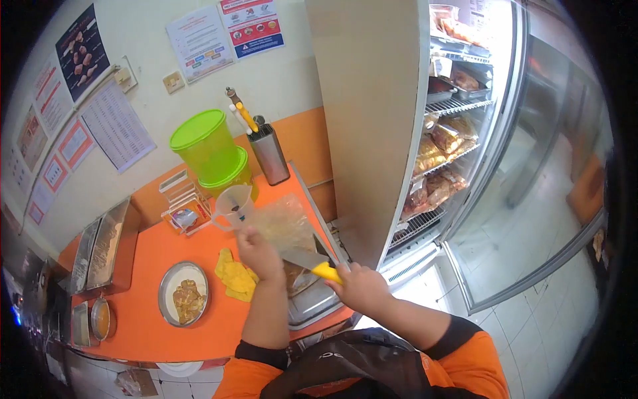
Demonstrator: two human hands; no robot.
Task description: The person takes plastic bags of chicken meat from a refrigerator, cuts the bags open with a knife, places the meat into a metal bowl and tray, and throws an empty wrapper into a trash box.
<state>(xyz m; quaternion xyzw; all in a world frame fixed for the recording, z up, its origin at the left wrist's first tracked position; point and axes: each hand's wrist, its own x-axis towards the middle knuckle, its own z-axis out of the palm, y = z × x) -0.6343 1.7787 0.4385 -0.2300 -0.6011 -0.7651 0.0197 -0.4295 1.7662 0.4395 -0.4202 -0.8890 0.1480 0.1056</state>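
My right hand (pixel 362 286) is wrapped round the yellow handle of a knife (pixel 304 258). The wide blade points left, over a clear plastic bag and a metal tray (pixel 318 302) with a brownish packed item in it. My left hand (pixel 259 254) has its fingers curled in beside the clear plastic bag (pixel 282 219), just below a clear measuring jug (pixel 234 203); what the fingers hold is too small to tell. A yellow cloth (pixel 236 276) lies left of my left forearm. Farther left, a round metal bowl (pixel 165 300) holds pale powder and pieces of coated meat (pixel 189 300).
Green lidded tubs (pixel 207 149) and a knife block (pixel 270 156) stand at the back of the orange table (pixel 143 332). Metal containers (pixel 113 249) are at the left. An upright fridge (pixel 458 106) with bagged meat stands at the right, its glass door (pixel 531 173) open.
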